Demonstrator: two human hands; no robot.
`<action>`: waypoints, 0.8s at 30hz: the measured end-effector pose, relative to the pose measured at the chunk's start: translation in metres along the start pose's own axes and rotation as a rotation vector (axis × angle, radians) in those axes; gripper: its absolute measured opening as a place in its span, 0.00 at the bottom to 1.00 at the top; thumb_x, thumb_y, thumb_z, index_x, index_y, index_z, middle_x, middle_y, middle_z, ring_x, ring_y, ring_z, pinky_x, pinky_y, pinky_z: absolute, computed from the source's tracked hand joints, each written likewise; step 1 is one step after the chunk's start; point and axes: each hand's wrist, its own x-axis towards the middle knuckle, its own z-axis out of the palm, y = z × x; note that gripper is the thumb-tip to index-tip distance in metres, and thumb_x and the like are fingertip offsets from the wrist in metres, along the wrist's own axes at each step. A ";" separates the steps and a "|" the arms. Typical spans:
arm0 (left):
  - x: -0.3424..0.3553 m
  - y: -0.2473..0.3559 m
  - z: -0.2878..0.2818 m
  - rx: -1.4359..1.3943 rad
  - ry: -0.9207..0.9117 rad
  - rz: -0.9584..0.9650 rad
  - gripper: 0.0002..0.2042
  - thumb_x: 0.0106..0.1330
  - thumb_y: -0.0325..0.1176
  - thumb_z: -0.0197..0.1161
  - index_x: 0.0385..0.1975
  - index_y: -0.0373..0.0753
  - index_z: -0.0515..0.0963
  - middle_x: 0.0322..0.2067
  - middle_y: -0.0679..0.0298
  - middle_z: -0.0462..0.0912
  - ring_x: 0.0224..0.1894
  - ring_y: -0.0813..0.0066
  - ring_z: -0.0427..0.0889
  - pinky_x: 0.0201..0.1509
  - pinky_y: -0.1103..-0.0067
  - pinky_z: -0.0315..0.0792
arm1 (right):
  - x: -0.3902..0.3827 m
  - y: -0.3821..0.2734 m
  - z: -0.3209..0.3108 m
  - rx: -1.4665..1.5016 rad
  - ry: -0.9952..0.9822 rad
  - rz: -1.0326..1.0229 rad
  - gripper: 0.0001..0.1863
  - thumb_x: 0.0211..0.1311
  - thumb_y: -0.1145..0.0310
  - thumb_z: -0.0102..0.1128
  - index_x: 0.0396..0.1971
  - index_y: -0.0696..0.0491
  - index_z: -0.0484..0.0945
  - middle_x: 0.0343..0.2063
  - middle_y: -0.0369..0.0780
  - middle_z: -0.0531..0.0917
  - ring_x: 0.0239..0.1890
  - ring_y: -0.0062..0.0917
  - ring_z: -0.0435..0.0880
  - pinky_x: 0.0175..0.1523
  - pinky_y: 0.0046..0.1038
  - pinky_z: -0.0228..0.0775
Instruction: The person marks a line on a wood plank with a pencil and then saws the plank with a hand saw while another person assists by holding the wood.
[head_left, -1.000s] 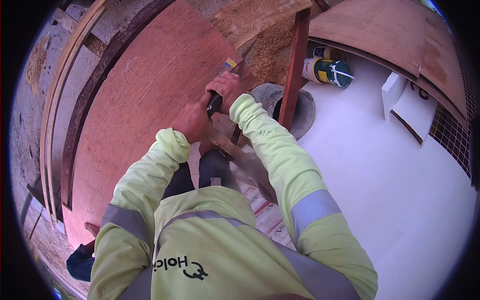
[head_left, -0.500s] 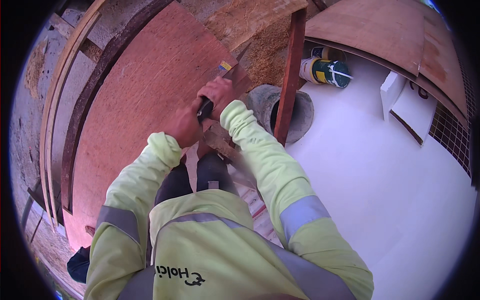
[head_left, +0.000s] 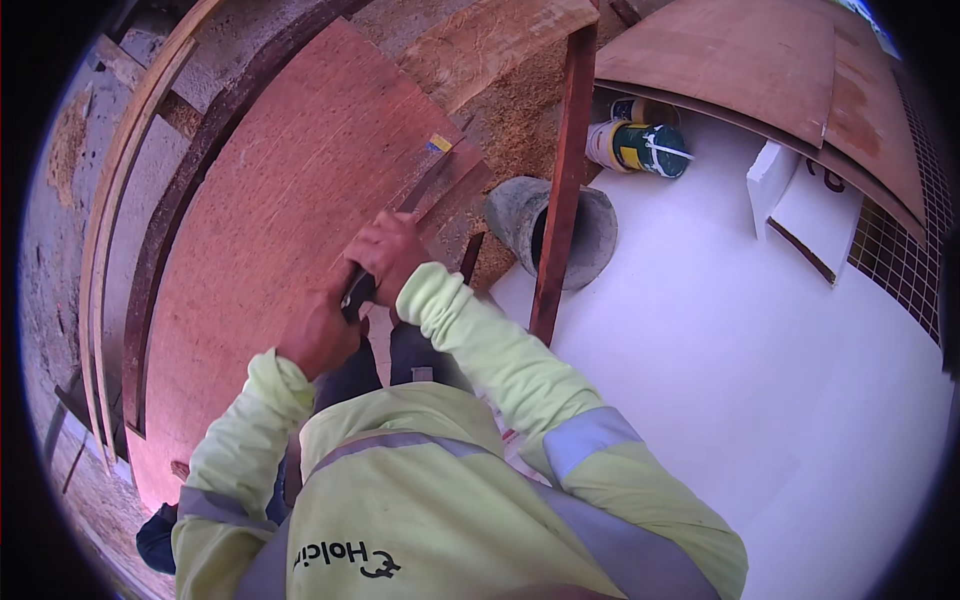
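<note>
Both my hands are closed around the black handle of a handsaw (head_left: 358,293), one ahead of the other. My left hand (head_left: 322,335) grips the rear end of the handle, close to my body. Just in front, my right hand (head_left: 386,252) wraps over the handle's forward part. The saw's narrow blade runs away from me, up and to the right, along a cut near the right edge of a reddish plywood sheet (head_left: 270,200). A small blue and yellow sticker (head_left: 439,143) is on the wood close to the blade. My fingers hide part of the handle.
A dark red timber post (head_left: 566,180) slants upward to the right of the sheet, beside a grey cement-stained bucket (head_left: 600,240). Sawdust (head_left: 525,125) covers the ground ahead. White board pieces (head_left: 815,210), a green paint bucket (head_left: 655,150) and plywood sheets (head_left: 730,50) lie to the right.
Both hands have come back toward my body and to the left, drawing the handsaw with them. The plywood sheet stays in about the same place.
</note>
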 end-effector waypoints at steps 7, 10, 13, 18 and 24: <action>0.055 -0.003 0.021 -0.073 0.106 0.113 0.21 0.57 0.30 0.64 0.51 0.36 0.73 0.32 0.38 0.81 0.37 0.36 0.81 0.38 0.56 0.74 | 0.014 0.052 -0.010 -0.058 -0.101 0.024 0.19 0.28 0.61 0.75 0.28 0.43 0.79 0.29 0.32 0.80 0.39 0.34 0.76 0.47 0.38 0.63; -0.061 -0.014 -0.011 -0.079 0.055 0.023 0.24 0.53 0.24 0.62 0.54 0.31 0.72 0.25 0.41 0.80 0.30 0.39 0.82 0.33 0.59 0.76 | -0.014 -0.060 0.011 -0.013 -0.063 -0.049 0.11 0.39 0.64 0.65 0.28 0.44 0.79 0.30 0.33 0.79 0.41 0.33 0.75 0.50 0.39 0.61; -0.107 -0.023 -0.024 0.005 -0.003 -0.074 0.26 0.52 0.23 0.60 0.56 0.30 0.71 0.25 0.40 0.80 0.31 0.41 0.83 0.33 0.60 0.77 | -0.024 -0.107 0.022 0.014 -0.029 -0.051 0.09 0.40 0.66 0.63 0.26 0.43 0.79 0.30 0.34 0.78 0.41 0.33 0.75 0.50 0.40 0.60; 0.042 -0.022 0.013 -0.050 0.051 0.031 0.21 0.58 0.33 0.67 0.52 0.38 0.73 0.30 0.40 0.82 0.37 0.37 0.81 0.38 0.57 0.74 | 0.016 0.035 0.005 -0.098 0.006 -0.002 0.14 0.34 0.58 0.69 0.26 0.43 0.79 0.25 0.32 0.77 0.37 0.32 0.75 0.46 0.38 0.62; 0.043 -0.012 0.022 -0.110 0.199 0.234 0.20 0.58 0.33 0.66 0.50 0.35 0.73 0.32 0.40 0.81 0.38 0.36 0.81 0.38 0.57 0.74 | 0.013 0.048 -0.003 -0.075 -0.106 0.003 0.18 0.29 0.57 0.76 0.25 0.42 0.79 0.28 0.32 0.80 0.39 0.34 0.76 0.49 0.38 0.64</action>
